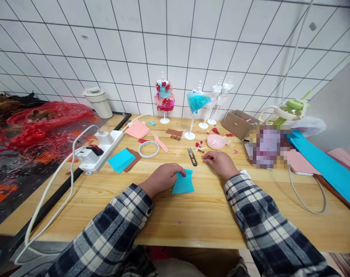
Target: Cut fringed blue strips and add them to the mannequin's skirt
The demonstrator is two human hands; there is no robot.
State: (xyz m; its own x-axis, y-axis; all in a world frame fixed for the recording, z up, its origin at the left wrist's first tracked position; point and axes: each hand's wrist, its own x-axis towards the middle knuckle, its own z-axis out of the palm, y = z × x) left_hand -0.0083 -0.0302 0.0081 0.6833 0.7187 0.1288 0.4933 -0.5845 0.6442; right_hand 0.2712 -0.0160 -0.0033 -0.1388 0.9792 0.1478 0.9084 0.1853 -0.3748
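My left hand (165, 177) pinches the upper left corner of a small blue crepe paper piece (184, 184) over the front middle of the table. To the right, my right hand (221, 163) is close to the tabletop with thumb and fingers together; whatever may be between them is too small to make out. Black-handled thread snips (192, 157) lie between the two hands, touching neither. Behind them stands a small white mannequin wearing a fan of pleated blue paper (197, 102). Another mannequin wears a pink, red and blue paper dress (164, 96).
Left of my hands are a tape roll (148, 156), blue paper sheets (121, 160), pink sheets (138, 129) and a white power strip (101, 157) with cables. Toward the right are a pink dish (216, 146), a cardboard box (238, 127) and a long blue paper strip (321, 165).
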